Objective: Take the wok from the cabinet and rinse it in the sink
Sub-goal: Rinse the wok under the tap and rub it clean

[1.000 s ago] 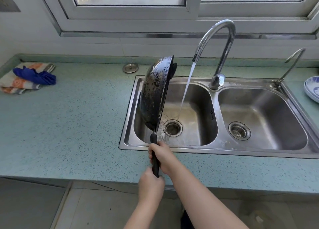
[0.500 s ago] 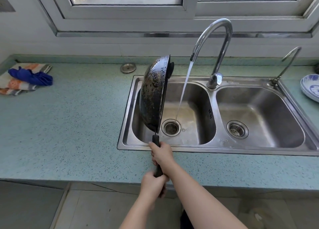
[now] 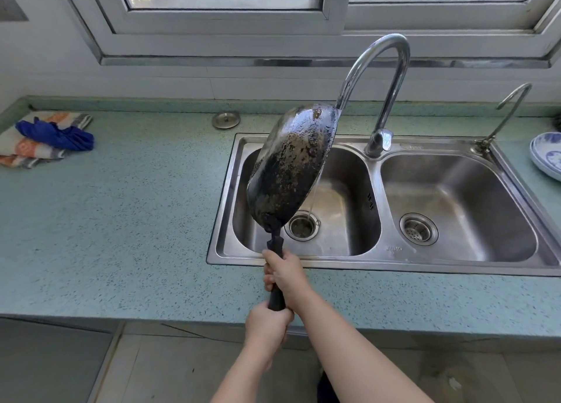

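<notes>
A black wok (image 3: 290,168), wet and blotchy on its underside, is tilted up on edge over the left basin of the steel double sink (image 3: 375,264). Its far rim sits right under the spout of the tall curved faucet (image 3: 381,77), and a thin stream of water falls behind it toward the left drain (image 3: 302,227). My right hand (image 3: 283,273) grips the black handle near the sink's front edge. Just behind it, my left hand (image 3: 267,326) grips the handle's end. The wok's inside faces away from me and is hidden.
A striped cloth with a blue rag (image 3: 53,135) lies at the counter's far left. A metal sink plug (image 3: 226,119) sits behind the sink. A small second tap (image 3: 504,114) stands at the right basin's corner, with blue-and-white plates (image 3: 548,155) at the right edge. Window above.
The wok has turned so its underside faces me more and swung right, its rim now under the spout. My left hand has closed on the handle's end.
</notes>
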Demonstrator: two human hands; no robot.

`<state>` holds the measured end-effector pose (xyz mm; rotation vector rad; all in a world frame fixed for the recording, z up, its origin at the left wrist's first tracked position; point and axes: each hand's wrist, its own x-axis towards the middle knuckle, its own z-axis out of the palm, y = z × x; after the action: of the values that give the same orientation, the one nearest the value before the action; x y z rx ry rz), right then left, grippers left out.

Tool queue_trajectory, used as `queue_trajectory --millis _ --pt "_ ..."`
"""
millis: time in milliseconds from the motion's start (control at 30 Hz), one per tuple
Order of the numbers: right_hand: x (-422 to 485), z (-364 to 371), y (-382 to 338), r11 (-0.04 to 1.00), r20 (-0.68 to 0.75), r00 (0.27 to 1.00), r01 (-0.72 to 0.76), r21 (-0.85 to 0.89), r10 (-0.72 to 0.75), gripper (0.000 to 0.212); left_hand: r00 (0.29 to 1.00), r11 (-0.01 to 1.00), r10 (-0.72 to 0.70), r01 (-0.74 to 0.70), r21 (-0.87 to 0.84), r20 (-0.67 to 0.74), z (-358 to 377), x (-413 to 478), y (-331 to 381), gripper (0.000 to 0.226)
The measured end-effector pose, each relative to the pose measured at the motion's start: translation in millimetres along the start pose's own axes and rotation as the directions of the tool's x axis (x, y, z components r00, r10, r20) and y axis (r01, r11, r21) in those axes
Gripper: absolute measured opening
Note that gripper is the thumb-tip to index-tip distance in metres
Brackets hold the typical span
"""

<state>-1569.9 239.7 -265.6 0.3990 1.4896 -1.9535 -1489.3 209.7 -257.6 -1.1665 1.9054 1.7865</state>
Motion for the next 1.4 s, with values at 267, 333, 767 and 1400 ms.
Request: queue_trajectory --millis 267,333,767,1400 --pt "3 5 4 1.0 0.014 1.0 -0.011 0.018 0.011 0.022 0.995 0.991 0.06 -0.051 0.12 -0.074 -4 11 -12 0.012" --pt "5 8 3 0.999 0.025 1.0 -0.015 0.039 0.014 0.022 0.992 0.985 0.074 -0.056 0.166 -0.105 -6 17 -12 0.019" --pt "16 -3 -10 0.99 0.048 0.999 -0.027 0.138 0.021 0.026 0.975 0.907 0.179 -0.113 0.406 -0.129 6 19 7 0.023" --pt "20 -30 -20 0.994 0.046 0.999 -0.006 0.106 0.001 0.028 0.984 0.912 0.15 -0.103 0.398 -0.091 33 19 15 0.017"
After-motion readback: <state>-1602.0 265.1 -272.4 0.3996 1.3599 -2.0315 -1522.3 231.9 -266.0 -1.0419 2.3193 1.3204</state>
